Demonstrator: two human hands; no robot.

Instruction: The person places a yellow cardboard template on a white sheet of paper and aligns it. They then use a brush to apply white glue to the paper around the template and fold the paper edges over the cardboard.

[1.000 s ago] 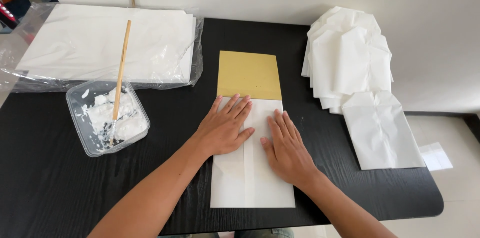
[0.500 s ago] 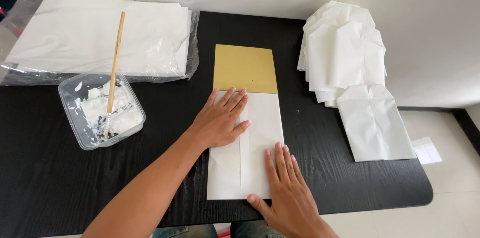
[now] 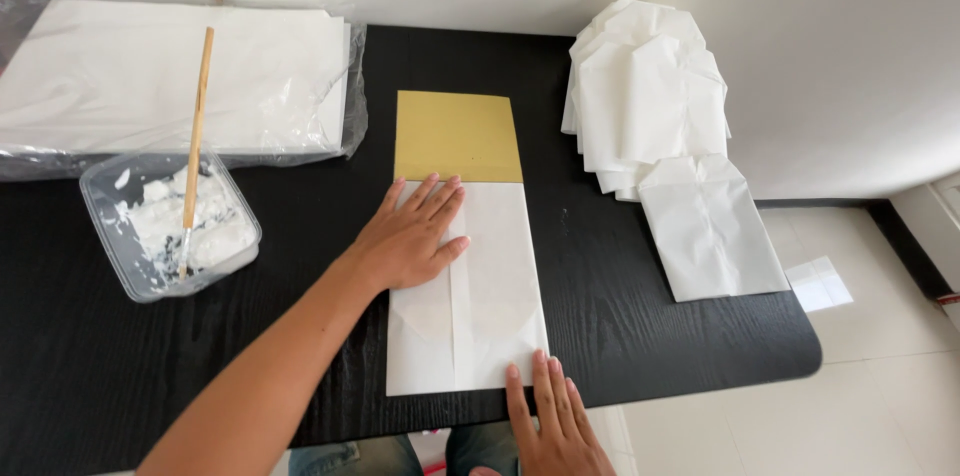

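A folded white paper sheet lies on a black table, over a gold-coloured card whose far part sticks out. My left hand lies flat on the upper left of the white paper, fingers spread. At the near edge of the table my right hand rests with its fingertips on the paper's bottom edge, palm down. Neither hand holds anything.
A clear plastic tub of white paste with a wooden-handled brush stands at the left. Behind it is a stack of white sheets in clear plastic. A pile of folded white paper bags sits at the right. Tiled floor lies beyond the table's right edge.
My right hand has slid from the middle of the white paper down to its near edge. My left hand has stayed flat on the paper.
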